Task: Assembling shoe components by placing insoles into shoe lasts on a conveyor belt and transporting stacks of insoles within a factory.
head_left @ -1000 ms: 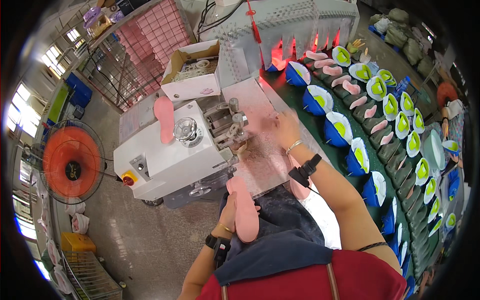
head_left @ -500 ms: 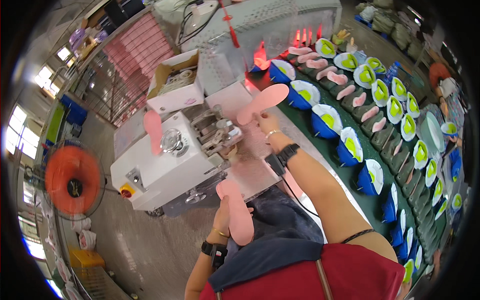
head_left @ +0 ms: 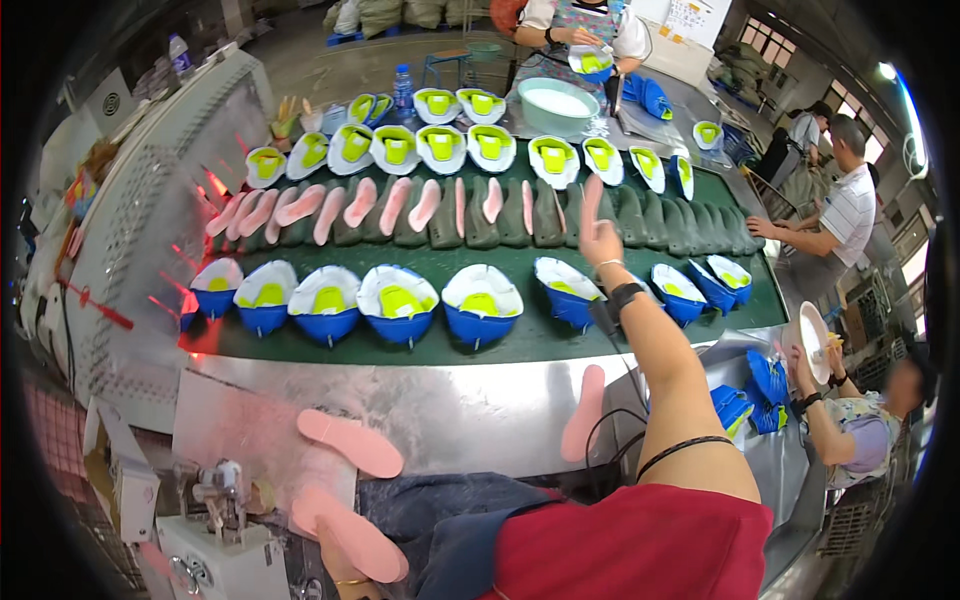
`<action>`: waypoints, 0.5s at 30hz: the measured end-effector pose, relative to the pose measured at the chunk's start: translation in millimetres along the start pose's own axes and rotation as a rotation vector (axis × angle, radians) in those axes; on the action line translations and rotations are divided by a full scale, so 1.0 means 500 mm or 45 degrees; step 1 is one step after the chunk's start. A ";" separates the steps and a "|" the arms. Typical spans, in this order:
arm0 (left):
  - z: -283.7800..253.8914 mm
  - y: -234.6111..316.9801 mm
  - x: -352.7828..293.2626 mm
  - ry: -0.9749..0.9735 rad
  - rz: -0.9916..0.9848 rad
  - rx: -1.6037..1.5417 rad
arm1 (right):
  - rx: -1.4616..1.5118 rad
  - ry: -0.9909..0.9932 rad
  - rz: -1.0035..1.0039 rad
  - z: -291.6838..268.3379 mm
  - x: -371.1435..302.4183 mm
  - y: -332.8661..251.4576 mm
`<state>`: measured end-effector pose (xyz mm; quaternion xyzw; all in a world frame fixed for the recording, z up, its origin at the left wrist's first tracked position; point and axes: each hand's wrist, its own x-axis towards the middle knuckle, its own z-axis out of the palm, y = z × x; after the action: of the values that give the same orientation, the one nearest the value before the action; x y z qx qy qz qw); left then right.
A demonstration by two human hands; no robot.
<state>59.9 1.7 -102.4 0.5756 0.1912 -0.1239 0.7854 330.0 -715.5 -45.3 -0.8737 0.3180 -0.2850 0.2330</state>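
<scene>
My right hand (head_left: 602, 243) reaches out over a row of dark green foot-shaped lasts (head_left: 485, 215). Its fingers are closed on a narrow pink insole (head_left: 592, 200) that points away from me, seen nearly edge-on. Low in the view, my left hand (head_left: 338, 560) grips another pink insole (head_left: 355, 535), held near my lap; part of that hand is hidden beneath it. Just beyond lies a pink insole (head_left: 352, 442) at the metal table's near edge. One more insole (head_left: 583, 412) rests on the metal, left of my right forearm. Pink insoles lie on several lasts at the left.
Blue-and-white shoe uppers (head_left: 398, 300) line both sides of the lasts on the green belt (head_left: 420, 345). A white machine (head_left: 225, 560) stands at lower left, by a perforated grey housing (head_left: 160, 230) with red light. Co-workers stand across and right; a basin (head_left: 558, 105) sits at the far side.
My view has swung right toward the belt. The right hand has gone from beside the machine to above the lasts. My left hand still holds its insole near my lap.
</scene>
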 end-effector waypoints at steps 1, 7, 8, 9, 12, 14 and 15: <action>0.009 -0.004 0.013 -0.043 -0.060 -0.208 | -0.083 0.033 0.032 -0.050 0.044 0.066; 0.052 0.052 0.017 0.163 -0.211 -0.338 | -0.364 0.002 0.104 -0.104 0.103 0.201; 0.009 0.020 0.030 0.122 -0.202 -0.232 | -0.334 -0.009 0.053 -0.092 0.120 0.214; 0.015 0.010 0.048 0.095 -0.214 -0.234 | -0.319 -0.011 0.011 -0.097 0.133 0.236; 0.048 0.026 0.016 0.043 -0.066 0.023 | -0.024 0.337 -0.375 0.012 0.093 0.146; 0.124 0.090 -0.015 -0.068 -0.259 -0.602 | 0.150 0.211 -0.464 0.066 0.012 -0.001; 0.129 0.091 -0.017 -0.066 -0.255 -0.596 | 0.279 0.090 -0.457 0.087 -0.029 -0.063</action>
<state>81.4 -45.9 -42.6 0.3530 0.2505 -0.1682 0.8857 362.5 -674.1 -63.3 -0.8751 0.1325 -0.3854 0.2609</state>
